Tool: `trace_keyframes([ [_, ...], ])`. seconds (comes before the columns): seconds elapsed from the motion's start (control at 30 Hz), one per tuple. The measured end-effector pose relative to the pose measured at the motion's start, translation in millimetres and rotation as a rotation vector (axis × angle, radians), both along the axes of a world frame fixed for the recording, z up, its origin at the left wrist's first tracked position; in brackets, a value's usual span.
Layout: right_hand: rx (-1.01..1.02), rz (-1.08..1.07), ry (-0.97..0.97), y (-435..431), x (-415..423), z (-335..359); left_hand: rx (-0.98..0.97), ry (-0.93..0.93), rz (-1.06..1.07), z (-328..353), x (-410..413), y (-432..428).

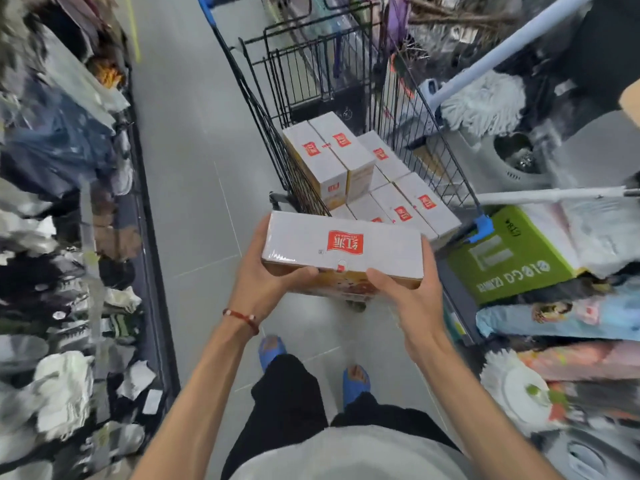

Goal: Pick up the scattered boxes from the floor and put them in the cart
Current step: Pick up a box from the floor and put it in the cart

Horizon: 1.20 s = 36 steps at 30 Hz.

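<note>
One white box (343,245) with a red label is held level by both hands, the left hand (266,271) and the right hand (408,289) each with its fingers clamped round a near corner, thumb on the front edge. It hangs above the floor (194,168), just short of the near end of the one wire cart (263,126). At least six like boxes (325,150) lie in the cart, two of them stacked on top at its left side.
</note>
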State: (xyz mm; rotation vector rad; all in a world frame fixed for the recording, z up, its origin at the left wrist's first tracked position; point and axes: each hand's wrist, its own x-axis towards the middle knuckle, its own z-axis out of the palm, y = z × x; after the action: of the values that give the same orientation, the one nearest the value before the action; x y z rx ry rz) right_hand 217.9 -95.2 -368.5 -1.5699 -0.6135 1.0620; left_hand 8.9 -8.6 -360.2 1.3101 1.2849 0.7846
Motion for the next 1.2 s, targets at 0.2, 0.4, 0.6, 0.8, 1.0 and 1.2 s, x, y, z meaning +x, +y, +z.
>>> trace_keyframes([
  [0.2, -0.022, -0.164, -0.023, 94.0, -35.8, -2.3, 0.010, -0.001, -0.133, -8.9, -21.5, 124.2],
  [0.4, -0.030, -0.378, -0.090, 157.2, -73.0, 3.5, 0.025, 0.023, -0.323, 1.0, -30.6, 228.8],
  [0.6, -0.020, -0.502, -0.125, 211.0, -64.7, 7.6, 0.052, 0.038, -0.436, 8.9, -1.7, 305.9],
  [0.8, 0.007, -0.612, -0.095, 264.7, -24.7, -2.8, 0.052, 0.057, -0.548, 4.2, 55.4, 371.2],
  [1.0, -0.019, -0.619, -0.097, 311.6, 26.7, -6.6, 0.097, 0.108, -0.665, 6.7, 120.4, 427.6],
  [1.2, -0.075, -0.653, -0.103, 341.9, 72.1, -18.8, 0.133, 0.163, -0.770, -10.2, 177.4, 468.1],
])
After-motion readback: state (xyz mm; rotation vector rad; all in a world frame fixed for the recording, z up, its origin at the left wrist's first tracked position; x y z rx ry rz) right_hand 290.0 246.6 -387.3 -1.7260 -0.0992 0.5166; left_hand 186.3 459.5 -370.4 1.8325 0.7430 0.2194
